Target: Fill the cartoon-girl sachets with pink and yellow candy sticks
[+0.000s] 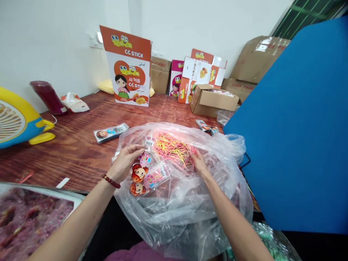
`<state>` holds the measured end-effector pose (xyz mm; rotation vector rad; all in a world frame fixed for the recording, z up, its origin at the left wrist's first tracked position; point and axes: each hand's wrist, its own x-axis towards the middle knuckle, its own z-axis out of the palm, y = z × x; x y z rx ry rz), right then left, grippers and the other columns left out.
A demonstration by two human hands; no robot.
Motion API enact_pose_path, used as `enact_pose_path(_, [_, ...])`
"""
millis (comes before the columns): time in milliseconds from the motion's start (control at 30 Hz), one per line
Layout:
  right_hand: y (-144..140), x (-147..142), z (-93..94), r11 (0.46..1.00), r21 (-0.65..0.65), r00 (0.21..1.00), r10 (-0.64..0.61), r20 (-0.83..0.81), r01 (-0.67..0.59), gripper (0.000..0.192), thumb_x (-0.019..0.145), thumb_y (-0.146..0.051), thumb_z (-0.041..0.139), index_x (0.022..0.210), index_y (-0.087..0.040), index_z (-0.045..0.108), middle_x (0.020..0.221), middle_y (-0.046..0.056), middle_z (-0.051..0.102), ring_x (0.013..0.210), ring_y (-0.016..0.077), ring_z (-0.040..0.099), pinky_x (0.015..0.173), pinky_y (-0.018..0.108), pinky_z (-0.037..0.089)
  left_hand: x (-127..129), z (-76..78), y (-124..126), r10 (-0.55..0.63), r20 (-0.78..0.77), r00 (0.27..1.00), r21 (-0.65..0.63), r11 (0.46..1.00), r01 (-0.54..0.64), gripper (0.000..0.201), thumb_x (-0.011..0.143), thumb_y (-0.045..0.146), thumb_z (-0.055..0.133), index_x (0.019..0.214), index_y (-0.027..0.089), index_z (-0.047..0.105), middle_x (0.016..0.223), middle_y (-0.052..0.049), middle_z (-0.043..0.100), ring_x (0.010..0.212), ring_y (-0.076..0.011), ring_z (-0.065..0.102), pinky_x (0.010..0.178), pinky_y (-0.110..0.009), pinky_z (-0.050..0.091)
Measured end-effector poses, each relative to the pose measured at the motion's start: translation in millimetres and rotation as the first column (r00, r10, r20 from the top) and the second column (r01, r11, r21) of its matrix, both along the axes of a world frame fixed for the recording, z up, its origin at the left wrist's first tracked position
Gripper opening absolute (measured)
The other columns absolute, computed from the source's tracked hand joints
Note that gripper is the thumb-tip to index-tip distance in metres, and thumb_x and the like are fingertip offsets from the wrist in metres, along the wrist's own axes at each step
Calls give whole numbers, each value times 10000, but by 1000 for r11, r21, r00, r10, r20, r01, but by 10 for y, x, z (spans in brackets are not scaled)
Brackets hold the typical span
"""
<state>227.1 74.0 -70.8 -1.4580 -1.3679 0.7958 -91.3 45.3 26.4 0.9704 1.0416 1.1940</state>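
A large clear plastic bag (190, 203) lies wide open before me. In it is a loose heap of thin pink and yellow sticks (172, 148). My left hand (126, 161) is closed at the bag's left side, thumb and fingers pinching the edge of a small printed packet (145, 159) with pink and blue lettering. Below it lie more packets with red-haired cartoon faces (139, 173), one showing a pink label (157, 176). At the heap's right end, my right hand (198, 163) has its fingers closed around some pink sticks (193, 151).
A flat printed bundle (111, 132) lies left of the bag. Further left are a yellow-blue fan (16, 117) and a dark red bottle (49, 97). Printed cartons (129, 69) and an open brown box (214, 101) stand behind. A blue panel (296, 127) blocks the right side.
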Motion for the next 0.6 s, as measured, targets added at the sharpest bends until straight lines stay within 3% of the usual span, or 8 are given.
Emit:
enact_pose_path(167, [-45,-32,-76,999,33,993,29,-116,-25,334,725,-462,605,947,-217,559,811,13,648,722,173,579,658,272,484,77,4,-112,-34,87,996,-40,999,37,354,580,333,853,833,142,695,720,-16,705,572,-118,607,527,-215,471])
enact_pose_path(367, [17,-58,-132,999,46,985,19,-172,-11,250,725,-442,590,830,-216,580,626,-21,588,544,151,499,527,260,418,163,-8,-231,-79,174,982,-53,995,89,336,603,320,863,834,132,708,743,-23,716,597,-106,623,562,-198,500])
enact_pose_path(600, [-2,-103,54,989,140,993,57,-100,-43,169,719,-317,585,846,-217,636,894,19,674,873,205,570,797,308,437,286,-25,-316,-100,263,960,-63,991,121,277,629,269,859,816,131,707,764,-37,729,662,-127,659,628,-210,530])
